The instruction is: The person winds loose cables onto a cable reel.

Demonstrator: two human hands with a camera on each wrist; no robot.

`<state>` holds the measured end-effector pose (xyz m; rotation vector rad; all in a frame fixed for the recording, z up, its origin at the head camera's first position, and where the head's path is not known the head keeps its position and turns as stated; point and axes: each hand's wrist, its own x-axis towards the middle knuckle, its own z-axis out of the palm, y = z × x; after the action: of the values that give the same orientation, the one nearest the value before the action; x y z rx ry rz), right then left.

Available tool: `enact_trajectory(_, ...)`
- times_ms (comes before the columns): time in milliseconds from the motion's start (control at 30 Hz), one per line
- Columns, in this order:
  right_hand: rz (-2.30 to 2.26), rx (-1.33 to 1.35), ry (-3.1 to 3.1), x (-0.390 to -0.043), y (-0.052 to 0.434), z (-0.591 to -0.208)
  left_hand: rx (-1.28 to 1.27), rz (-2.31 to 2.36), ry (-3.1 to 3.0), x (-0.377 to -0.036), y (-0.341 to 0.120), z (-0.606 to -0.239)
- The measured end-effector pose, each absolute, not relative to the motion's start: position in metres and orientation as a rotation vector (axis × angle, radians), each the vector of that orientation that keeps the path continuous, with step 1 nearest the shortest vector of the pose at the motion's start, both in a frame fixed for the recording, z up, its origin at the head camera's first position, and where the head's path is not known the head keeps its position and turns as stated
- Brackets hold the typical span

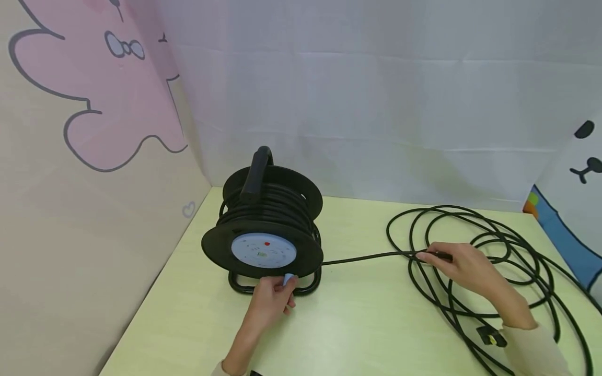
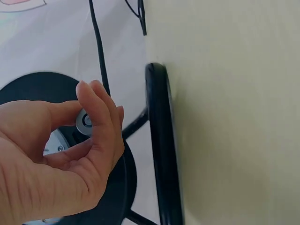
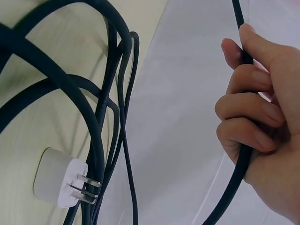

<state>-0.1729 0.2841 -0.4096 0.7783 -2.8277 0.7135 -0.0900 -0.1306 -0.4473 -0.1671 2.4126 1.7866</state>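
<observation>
A black cable reel [image 1: 226, 224] stands on the table, wound with black cable and with a pale round socket panel [image 1: 263, 250] on its front. At the reel's lower front edge, my left hand [image 1: 270, 303] pinches a light crank knob [image 1: 288, 279] between thumb and fingers; the knob's round end shows in the left wrist view. Off to the right, my right hand [image 1: 470, 269] curls its fingers round the black cable [image 1: 362, 258], which runs nearly straight from there to the reel. The right wrist view shows that grip closely.
Loose cable loops [image 1: 442, 207] spread over the table's right side, under and around the right forearm. Among them lies a pale three-pin plug [image 3: 56, 178]. The reel's tubular stand [image 2: 161, 140] rests on the pale table [image 1: 352, 324]. Cloth walls [image 1: 376, 104] rise behind and beside it.
</observation>
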Motion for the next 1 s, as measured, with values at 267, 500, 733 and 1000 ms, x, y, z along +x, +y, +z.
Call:
enact_trajectory(267,0.685,0.797,-2.788,-0.169,0.288,-0.407,-0.27,1.843,2.295,-0.088,-0.149,-0.451)
enact_trajectory(500,0.681,0.827,-2.765,-0.166,0.286,-0.403,-0.324,1.859,2.283,-0.087,-0.153,-0.451)
enact_trajectory(733,0.672,0.816,-2.751,-0.163,0.29,-0.401,-0.38,1.883,2.291,-0.085,-0.163,-0.453)
enact_trajectory(1000,0.706,0.786,-2.789,-0.159,0.296,-0.401,-0.484,1.937,2.282,-0.085,-0.18,-0.455)
